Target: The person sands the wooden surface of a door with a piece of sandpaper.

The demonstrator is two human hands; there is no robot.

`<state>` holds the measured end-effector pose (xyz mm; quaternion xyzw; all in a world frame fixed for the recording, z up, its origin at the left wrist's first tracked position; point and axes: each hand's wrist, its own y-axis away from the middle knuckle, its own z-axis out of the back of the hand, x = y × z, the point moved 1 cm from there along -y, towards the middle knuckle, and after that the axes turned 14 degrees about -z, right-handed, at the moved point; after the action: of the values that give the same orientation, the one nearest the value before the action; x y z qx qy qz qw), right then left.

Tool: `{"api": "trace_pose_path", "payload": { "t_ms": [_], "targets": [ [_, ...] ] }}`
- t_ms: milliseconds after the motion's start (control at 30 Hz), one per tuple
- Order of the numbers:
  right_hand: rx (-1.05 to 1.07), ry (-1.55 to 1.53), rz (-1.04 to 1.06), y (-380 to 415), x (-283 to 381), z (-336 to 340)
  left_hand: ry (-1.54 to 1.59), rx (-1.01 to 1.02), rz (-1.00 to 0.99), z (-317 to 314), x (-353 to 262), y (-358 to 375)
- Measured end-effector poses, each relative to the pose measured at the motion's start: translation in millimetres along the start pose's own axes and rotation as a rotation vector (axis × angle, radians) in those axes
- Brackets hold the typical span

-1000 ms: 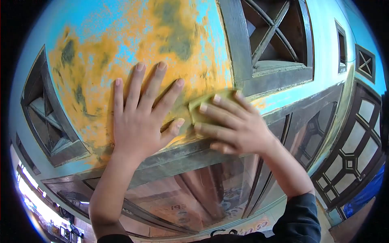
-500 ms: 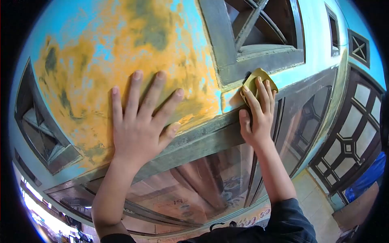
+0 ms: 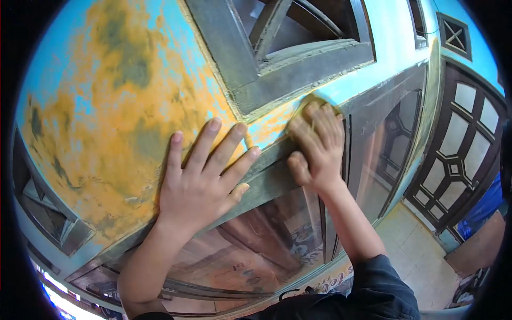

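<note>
My left hand lies flat with fingers spread, its fingertips on the wall beside the lower corner of a wooden vent frame. The wall is patchy orange and grey over light blue paint. Under the fingers of my right hand is a yellowish sheet of sandpaper, pressed to the narrow wall strip below the vent frame. Motion blurs that hand and the sheet, most of which is hidden by the fingers. Next to the sheet, the strip shows streaks of orange and blue.
A dark wooden beam runs below the strip, above glass panes. At the right are a dark door with pale panels, blue sheeting and a tiled floor. Another crossed vent sits at the left.
The view has shifted to the right. My left hand has slid right towards the vent frame's corner. My right hand has moved farther right along the strip with the sandpaper.
</note>
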<state>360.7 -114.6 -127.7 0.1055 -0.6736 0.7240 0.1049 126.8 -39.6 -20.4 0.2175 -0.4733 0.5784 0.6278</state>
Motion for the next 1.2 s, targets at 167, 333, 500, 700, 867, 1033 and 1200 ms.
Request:
{"api": "trace_pose_path", "payload": {
  "t_ms": [167, 333, 500, 700, 867, 1033, 1200],
  "targets": [
    [0.033, 0.066, 0.100, 9.0, 3.6, -5.0, -0.014, 0.019, 0.008, 2.3, -1.3, -6.6],
    [-0.204, 0.037, -0.230, -25.3, -39.6, 7.9, -0.018, 0.012, 0.012, -0.8, -2.6, -8.0],
    [-0.022, 0.075, 0.098, -1.8, -25.6, 6.2, 0.020, 0.066, -0.098, 3.5, -0.5, -25.8],
    [-0.047, 0.038, 0.028, -12.0, -37.0, 7.8, 0.045, 0.071, -0.178, 5.2, 4.1, -51.8],
    [-0.289, 0.019, -0.206, -34.4, -75.1, 6.2, 0.038, 0.077, -0.180, 4.2, 0.2, -64.6],
    [-0.116, 0.086, -0.019, -21.6, -64.2, 14.5, 0.056, 0.068, -0.179, 3.5, -0.3, -73.0],
    [-0.114, 0.056, -0.051, -18.7, -62.6, 13.5, 0.061, 0.059, -0.190, 2.5, -1.3, -83.6]
  ]
}}
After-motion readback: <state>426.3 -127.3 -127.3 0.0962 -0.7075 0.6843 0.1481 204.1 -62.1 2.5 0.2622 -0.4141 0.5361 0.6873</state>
